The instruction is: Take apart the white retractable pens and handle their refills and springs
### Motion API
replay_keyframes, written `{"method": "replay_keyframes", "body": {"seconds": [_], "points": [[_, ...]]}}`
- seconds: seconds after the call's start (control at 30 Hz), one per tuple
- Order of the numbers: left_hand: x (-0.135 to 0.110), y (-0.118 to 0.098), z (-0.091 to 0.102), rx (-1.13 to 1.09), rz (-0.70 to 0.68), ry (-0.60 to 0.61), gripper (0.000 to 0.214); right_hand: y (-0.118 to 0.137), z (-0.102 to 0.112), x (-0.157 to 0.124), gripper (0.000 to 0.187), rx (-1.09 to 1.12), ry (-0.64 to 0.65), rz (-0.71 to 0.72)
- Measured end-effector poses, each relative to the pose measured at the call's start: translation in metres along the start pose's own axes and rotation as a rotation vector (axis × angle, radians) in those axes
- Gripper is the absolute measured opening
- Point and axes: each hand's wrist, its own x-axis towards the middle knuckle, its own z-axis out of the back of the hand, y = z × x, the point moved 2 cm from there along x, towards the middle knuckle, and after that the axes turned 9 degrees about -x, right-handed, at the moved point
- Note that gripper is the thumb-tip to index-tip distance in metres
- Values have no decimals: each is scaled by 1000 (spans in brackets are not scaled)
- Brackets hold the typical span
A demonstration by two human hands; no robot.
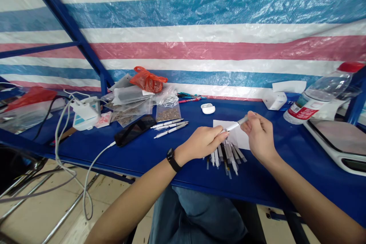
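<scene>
Above the blue table, a white pen (233, 126) is held between my two hands. My left hand (204, 141) is closed round one end of it. At the other, greyish end, the fingers of my right hand (259, 133) pinch it. Below my hands lies a pile of thin strips or pens in clear sleeves (228, 156), partly hidden by my left hand. A white sheet of paper (243, 140) lies under the pen. Left of my left hand, several white pens (170, 126) rest side by side on the table.
A black phone (134, 131) with a white cable lies left. Behind it are plastic bags (131, 101) and a red bag (148, 80). A white earbud case (207, 109) sits at the back. Right stand a bottle (307, 103), a tissue pack (287, 101) and a scale (340, 141).
</scene>
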Motion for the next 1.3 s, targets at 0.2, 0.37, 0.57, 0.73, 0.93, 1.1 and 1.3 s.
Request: {"method": "replay_keyframes", "body": {"seconds": [0.2, 0.37, 0.57, 0.73, 0.93, 1.1, 1.3], "points": [[-1, -3, 3, -660, 196, 109, 50, 12, -9, -8, 58, 222, -25, 72], [-1, -3, 1, -557, 175, 164, 53, 19, -7, -10, 59, 214, -108, 188], [1, 1, -3, 365, -20, -42, 43, 19, -10, -10, 69, -76, -46, 83], [0, 0, -3, 338, -26, -16, 42, 19, -15, -14, 71, -140, -28, 4], [-1, -8, -6, -386, 151, 90, 53, 11, -16, -16, 67, 3, 29, -34], [0, -8, -6, -640, 189, 100, 55, 17, -14, -18, 58, -1, 37, 102], [2, 0, -10, 143, 43, 23, 31, 23, -7, -8, 34, -117, -114, 86]]}}
